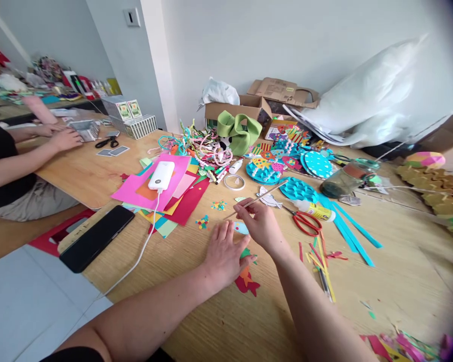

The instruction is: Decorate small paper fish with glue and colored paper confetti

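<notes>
My right hand [263, 225] is closed in a pinch around a thin wooden stick [274, 190], whose lower tip points down toward the table by my left fingers. Flat on the table lies my left hand [223, 254], fingers stretched out, pressing beside a light blue paper piece with coloured dots [241, 228]. Under and beside its thumb show a green paper cutout [250, 255] and a red and orange fish-shaped cutout [249, 286], both partly covered. Two small piles of coloured paper dots, the nearer one [202, 222] and the farther one [219, 205], lie just beyond my left fingertips.
Red-handled scissors [306, 223], a glue bottle [317, 210] and blue paper strips [349, 231] lie to the right. Coloured sheets bear a white power bank [161, 176], its cable trailing past a black phone [98, 237]. A glass jar [349, 178] stands behind. Another person's hands [66, 137] work at left.
</notes>
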`<state>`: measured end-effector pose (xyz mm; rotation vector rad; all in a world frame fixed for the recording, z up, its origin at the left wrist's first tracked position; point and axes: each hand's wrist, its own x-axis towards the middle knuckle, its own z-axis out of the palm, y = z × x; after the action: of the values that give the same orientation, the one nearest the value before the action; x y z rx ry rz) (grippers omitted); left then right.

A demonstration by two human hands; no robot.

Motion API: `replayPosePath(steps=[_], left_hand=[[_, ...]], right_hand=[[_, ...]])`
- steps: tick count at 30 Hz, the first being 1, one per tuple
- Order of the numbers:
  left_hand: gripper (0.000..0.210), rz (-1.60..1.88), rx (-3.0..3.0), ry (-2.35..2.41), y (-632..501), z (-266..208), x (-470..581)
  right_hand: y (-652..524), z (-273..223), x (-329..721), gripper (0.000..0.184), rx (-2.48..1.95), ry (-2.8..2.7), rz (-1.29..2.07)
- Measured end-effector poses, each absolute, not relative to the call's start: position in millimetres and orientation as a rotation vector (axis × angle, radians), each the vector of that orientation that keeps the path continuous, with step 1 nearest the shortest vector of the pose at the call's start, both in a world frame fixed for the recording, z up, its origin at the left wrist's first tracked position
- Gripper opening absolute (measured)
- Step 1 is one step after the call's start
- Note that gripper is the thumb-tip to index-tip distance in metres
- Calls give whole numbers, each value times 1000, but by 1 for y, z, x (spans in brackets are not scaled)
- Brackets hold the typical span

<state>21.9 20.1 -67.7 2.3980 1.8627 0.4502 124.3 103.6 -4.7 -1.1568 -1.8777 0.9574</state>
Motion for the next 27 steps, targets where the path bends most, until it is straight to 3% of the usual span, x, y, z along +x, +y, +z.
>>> replayPosePath(steps=[19, 27], left_hand=[[66, 419, 2427, 1957, 27, -82, 29], [50, 443, 2409, 1889, 20, -71, 23]], right_hand=[[84, -25, 102, 24, -944, -2197, 930], [106, -7, 124, 38, -1061, -1905, 975]])
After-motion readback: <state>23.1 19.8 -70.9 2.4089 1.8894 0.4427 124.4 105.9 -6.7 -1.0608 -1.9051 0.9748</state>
